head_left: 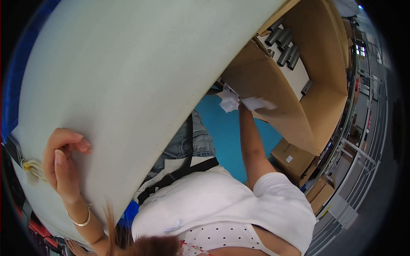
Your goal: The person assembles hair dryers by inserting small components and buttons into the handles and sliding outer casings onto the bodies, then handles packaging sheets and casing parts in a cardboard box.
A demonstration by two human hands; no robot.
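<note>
Over the pale tabletop (128, 55), my left hand (66, 160) hovers or rests with loosely curled fingers and the thumb apart; nothing shows in it. My right arm reaches down past the table edge beside a large cardboard box. At its end my right hand (243, 106) is mostly hidden by crumpled white paper (229, 100), which it appears to grip. Part of the white material to its right is smeared by motion. Inside the open box, several short dark grey metal tubes (283, 40) lie on a light sheet of card (301, 74).
The large open cardboard box (273, 87) stands along the table's right edge. Below it are a blue surface (220, 128) and a smaller closed carton (294, 158). Metal railing (358, 151) runs at the far right. A bundle of pale cord (32, 166) hangs at the left table edge.
</note>
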